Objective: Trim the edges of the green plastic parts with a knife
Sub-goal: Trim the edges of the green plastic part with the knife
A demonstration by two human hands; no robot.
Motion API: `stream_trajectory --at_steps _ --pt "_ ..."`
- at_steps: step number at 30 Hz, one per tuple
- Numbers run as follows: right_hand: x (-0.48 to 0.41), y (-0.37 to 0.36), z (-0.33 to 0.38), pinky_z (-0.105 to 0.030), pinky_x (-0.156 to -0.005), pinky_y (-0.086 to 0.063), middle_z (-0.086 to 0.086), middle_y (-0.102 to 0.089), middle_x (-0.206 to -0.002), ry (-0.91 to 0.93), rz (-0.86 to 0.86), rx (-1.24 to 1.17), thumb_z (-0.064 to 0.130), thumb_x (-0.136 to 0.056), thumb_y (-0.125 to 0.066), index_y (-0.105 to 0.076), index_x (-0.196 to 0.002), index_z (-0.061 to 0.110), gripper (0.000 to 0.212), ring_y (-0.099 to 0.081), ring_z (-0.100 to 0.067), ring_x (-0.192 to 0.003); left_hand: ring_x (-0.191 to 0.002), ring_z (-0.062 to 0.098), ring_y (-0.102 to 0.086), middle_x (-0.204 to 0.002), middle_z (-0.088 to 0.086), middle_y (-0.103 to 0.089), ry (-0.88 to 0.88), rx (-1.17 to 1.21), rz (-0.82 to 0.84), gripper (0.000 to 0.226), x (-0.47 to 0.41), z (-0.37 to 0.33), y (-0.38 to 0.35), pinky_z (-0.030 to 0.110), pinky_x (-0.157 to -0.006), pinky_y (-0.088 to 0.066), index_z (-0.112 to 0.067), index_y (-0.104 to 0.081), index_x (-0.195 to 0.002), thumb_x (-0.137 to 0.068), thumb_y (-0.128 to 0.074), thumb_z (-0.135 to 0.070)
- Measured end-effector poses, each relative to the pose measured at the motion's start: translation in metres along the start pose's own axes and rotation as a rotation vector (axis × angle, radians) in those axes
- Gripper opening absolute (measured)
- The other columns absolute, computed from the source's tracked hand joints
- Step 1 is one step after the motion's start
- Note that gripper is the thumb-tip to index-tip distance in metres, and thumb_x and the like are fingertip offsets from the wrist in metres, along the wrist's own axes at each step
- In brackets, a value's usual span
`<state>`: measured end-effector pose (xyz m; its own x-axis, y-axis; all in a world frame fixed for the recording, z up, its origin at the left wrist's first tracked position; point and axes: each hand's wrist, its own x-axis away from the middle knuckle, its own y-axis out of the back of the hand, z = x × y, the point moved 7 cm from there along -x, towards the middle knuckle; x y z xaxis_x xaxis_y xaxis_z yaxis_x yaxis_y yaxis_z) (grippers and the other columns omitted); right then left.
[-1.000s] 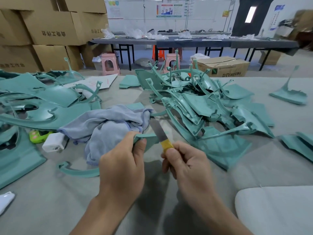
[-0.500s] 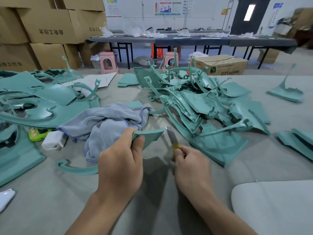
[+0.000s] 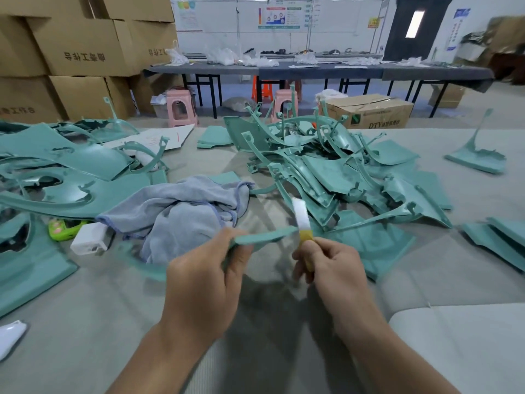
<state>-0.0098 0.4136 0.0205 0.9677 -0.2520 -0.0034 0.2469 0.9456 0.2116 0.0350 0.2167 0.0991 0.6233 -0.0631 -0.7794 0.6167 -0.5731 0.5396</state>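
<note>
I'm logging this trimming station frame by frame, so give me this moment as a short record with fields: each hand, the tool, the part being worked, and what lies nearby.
left hand: left hand grips the thin curved green plastic part by its near end
right hand: right hand grips the yellow-handled knife
tool: blade up, blurred, at the part's far tip
contact: cannot tell
nearby: crumpled grey-blue cloth; pile of green plastic parts; small white box
surface: grey padded table

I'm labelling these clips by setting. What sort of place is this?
Probably a factory finishing workshop: heaps of green plastic parts cover the table, stacked cardboard boxes line the wall, and a long workbench stands behind.
</note>
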Motion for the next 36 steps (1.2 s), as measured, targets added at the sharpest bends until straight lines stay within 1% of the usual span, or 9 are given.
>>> stream_trajectory --at_steps 3,8,11,16,20,25,28,31,36 --pt "-0.001 0.004 -0.006 -0.029 -0.07 -0.052 -0.012 -0.077 -0.088 -0.285 0.111 -0.517 0.016 -0.088 -0.066 -0.083 -0.09 0.013 0.018 -0.066 -0.022 -0.073 -0.095 0.01 -0.071 -0.1 -0.005 -0.077 -0.35 0.055 0.005 0.025 0.005 -0.038 0.011 0.023 -0.085 -0.054 -0.015 -0.079 -0.101 -0.101 -0.054 -0.02" --pt "-0.004 0.017 -0.009 -0.047 -0.107 -0.049 -0.02 -0.07 -0.126 -0.513 0.278 -0.806 0.026 -0.086 -0.058 -0.066 -0.13 0.0 0.052 -0.064 -0.033 -0.122 -0.112 0.011 -0.067 -0.119 -0.003 -0.073 -0.544 0.143 0.103 0.026 0.013 -0.065 -0.002 0.034 -0.1 -0.052 -0.016 -0.078 -0.112 -0.102 -0.055 -0.012" --pt "-0.009 0.025 -0.011 -0.045 -0.102 -0.051 -0.015 -0.074 -0.12 -0.536 0.183 -0.87 0.024 -0.088 -0.064 -0.07 -0.123 0.003 0.041 -0.07 -0.028 -0.113 -0.123 0.012 -0.062 -0.127 -0.005 -0.07 -0.405 0.178 0.164 0.031 0.009 -0.046 -0.016 0.042 -0.111 -0.044 -0.022 -0.08 -0.109 -0.096 -0.055 -0.01" --pt "-0.017 0.019 -0.019 -0.025 -0.048 -0.054 -0.005 -0.075 -0.073 -0.421 0.119 -0.619 0.011 -0.095 -0.064 -0.073 -0.09 0.008 0.011 -0.069 -0.012 -0.055 -0.14 0.007 -0.042 -0.13 -0.015 -0.063 -0.001 0.24 0.245 0.056 0.001 0.009 -0.032 0.026 -0.117 -0.032 -0.035 -0.079 -0.101 -0.078 -0.053 0.009" --pt "-0.017 0.017 -0.02 -0.028 -0.054 -0.058 -0.014 -0.076 -0.083 -0.432 0.192 -0.608 0.014 -0.07 -0.074 -0.081 -0.075 0.006 0.012 -0.07 -0.019 -0.064 -0.142 -0.013 -0.027 -0.138 -0.029 -0.048 0.123 0.246 0.26 0.085 0.004 0.028 -0.036 0.008 -0.116 -0.02 -0.047 -0.071 -0.106 -0.068 -0.056 0.029" --pt "-0.015 0.017 -0.014 -0.027 -0.057 -0.059 -0.012 -0.077 -0.083 -0.313 0.199 -0.689 0.016 -0.07 -0.072 -0.081 -0.07 0.008 0.012 -0.072 -0.018 -0.065 -0.123 -0.007 -0.056 -0.142 -0.013 -0.058 0.669 0.679 0.09 0.075 0.015 0.055 -0.044 0.021 -0.103 -0.049 -0.028 -0.04 -0.152 -0.089 -0.073 -0.003" --pt "-0.011 0.009 -0.01 -0.025 -0.057 -0.059 -0.01 -0.077 -0.081 -0.25 0.156 -0.751 0.01 -0.082 -0.069 -0.081 -0.068 0.01 0.019 -0.073 -0.015 -0.064 -0.104 0.014 -0.072 -0.112 0.006 -0.076 0.743 1.098 0.27 0.061 0.017 0.043 -0.066 0.025 -0.078 -0.059 -0.014 -0.065 -0.127 -0.072 -0.075 0.012" --pt "-0.004 -0.004 -0.01 -0.025 -0.056 -0.055 -0.008 -0.073 -0.073 -0.236 0.156 -0.628 0.006 -0.093 -0.066 -0.082 -0.07 0.013 0.029 -0.064 -0.013 -0.057 -0.105 0.023 -0.072 -0.119 0.013 -0.073 0.868 1.476 0.386 0.044 0.023 0.029 -0.074 0.029 -0.078 -0.059 -0.011 -0.077 -0.11 -0.066 -0.082 -0.007" --pt "0.004 -0.013 0.0 -0.023 -0.054 -0.053 -0.012 -0.075 -0.078 -0.135 0.229 -0.469 0.006 -0.094 -0.067 -0.083 -0.081 0.015 0.023 -0.063 -0.015 -0.057 -0.079 0.018 -0.076 -0.104 0.009 -0.077 1.088 1.366 0.297 0.028 0.031 0.043 -0.079 0.029 -0.056 -0.059 -0.01 -0.075 -0.103 -0.075 -0.07 -0.013"
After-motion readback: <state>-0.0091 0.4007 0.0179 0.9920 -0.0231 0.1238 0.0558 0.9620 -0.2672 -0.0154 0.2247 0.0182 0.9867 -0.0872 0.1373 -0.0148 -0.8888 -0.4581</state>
